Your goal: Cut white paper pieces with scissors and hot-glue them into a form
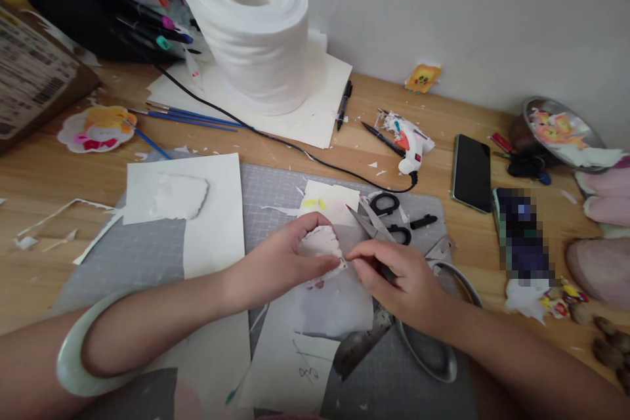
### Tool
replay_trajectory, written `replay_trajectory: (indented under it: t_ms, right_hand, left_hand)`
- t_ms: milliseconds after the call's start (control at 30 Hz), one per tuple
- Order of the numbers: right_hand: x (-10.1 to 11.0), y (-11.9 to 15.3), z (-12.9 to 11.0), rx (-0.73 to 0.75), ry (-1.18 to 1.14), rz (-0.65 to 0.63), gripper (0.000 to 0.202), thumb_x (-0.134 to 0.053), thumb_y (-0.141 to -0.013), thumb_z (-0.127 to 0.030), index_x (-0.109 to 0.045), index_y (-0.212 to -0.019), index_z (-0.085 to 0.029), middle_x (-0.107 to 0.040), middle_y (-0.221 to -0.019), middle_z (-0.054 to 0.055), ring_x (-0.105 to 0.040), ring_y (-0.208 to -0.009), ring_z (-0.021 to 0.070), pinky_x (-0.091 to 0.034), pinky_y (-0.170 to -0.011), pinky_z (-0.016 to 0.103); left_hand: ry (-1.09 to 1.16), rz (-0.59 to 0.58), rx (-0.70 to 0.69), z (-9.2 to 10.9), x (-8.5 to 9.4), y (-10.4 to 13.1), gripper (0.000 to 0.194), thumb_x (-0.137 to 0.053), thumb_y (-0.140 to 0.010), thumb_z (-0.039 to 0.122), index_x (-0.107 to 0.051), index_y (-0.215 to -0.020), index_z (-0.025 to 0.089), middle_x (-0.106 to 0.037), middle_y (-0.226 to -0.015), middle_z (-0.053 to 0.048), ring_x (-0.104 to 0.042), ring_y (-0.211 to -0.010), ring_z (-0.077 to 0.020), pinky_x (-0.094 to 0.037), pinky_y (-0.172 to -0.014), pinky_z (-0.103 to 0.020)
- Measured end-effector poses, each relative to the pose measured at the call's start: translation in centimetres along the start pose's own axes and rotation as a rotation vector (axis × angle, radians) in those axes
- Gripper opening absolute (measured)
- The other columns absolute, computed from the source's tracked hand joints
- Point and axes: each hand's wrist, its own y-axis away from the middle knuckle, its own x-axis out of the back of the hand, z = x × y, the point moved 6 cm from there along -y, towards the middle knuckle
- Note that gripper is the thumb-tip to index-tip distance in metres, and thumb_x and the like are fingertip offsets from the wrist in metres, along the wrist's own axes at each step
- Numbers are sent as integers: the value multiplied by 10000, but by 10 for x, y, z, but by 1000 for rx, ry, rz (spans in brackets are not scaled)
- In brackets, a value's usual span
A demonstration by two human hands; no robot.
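Note:
My left hand (pixel 295 252) is closed round a small white paper cutout (pixel 317 243) with a ragged, scalloped edge, its thumb pressed on the front. My right hand (pixel 401 275) has thumb and forefinger pinched together at the right edge of that cutout; whatever lies between these fingertips is too small to make out. Just behind the right hand are black-handled scissors (pixel 388 230), blades spread. Larger scissors with metal loop handles (pixel 455 371) lie partly under the right wrist. Below the hands are a translucent sheet (pixel 337 312), a paper with handwriting (pixel 280 367) and a metal ruler (pixel 361 348).
A grey cutting mat (pixel 147 249) carries white paper (pixel 216 249) and scraps. Behind stand a big tissue roll (pixel 256 46), a glue gun (pixel 411 144) with its black cable crossing the desk, and a paint palette (pixel 98 130). Rightward lie a phone (pixel 471 172) and a metal bowl (pixel 529 131).

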Motion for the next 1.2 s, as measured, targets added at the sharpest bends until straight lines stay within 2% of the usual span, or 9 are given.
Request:
replay_trajectory:
  t_ms: [267, 400, 600, 800, 1000, 1200]
  right_hand:
    - [-1, -1, 0, 0, 5, -10, 119, -505, -804, -151, -602, -865, -184, -603, -637, -28, -522, -526, 68, -403, -504, 154]
    - [-2, 0, 1, 5, 6, -18, 125, -504, -809, -160, -608, -874, -187, -644, -707, -2, -573, -598, 88, -421, -535, 165]
    - [-2, 2, -2, 80, 28, -9, 147, -494, -814, -137, -607, -898, -178, -655, -728, 10, -574, -598, 87, -432, -565, 175]
    - [-6, 4, -13, 211, 181, -3, 148, -474, -822, -136, -604, -892, -144, -621, -659, 17, -564, -597, 102, -448, -583, 192]
    - [-10, 11, -17, 297, 373, 34, 180, -433, -858, -182, -607, -890, -148, -632, -672, 35, -584, -609, 122, -459, -577, 219]
    - [-16, 11, -19, 356, 449, 2, 222, -380, -883, -179, -598, -893, -139, -636, -666, 45, -587, -603, 137, -474, -580, 244]
  left_hand:
    - [-34, 7, 8, 0, 0, -1, 137, -594, -745, 202, -491, -836, 212, -529, -599, 106, -488, -510, -67, -402, -528, -188]
    - [-16, 11, 4, 0, 0, -2, 142, -599, -738, 189, -499, -836, 212, -540, -629, 102, -495, -516, -65, -411, -527, -187]
    - [-33, 24, -4, 0, 1, -1, 138, -589, -737, 165, -503, -835, 209, -544, -652, 102, -496, -507, -55, -411, -519, -178]
    - [-66, 74, -12, -1, 3, -2, 169, -594, -706, 127, -487, -807, 211, -522, -592, 111, -487, -497, -60, -406, -508, -173]
    - [-97, 153, -41, -4, 9, -4, 201, -613, -677, 141, -469, -797, 214, -502, -576, 117, -476, -483, -57, -395, -483, -163]
    - [-93, 118, -72, -7, 9, -7, 174, -613, -677, 147, -504, -795, 215, -521, -613, 107, -472, -483, -51, -390, -471, -156]
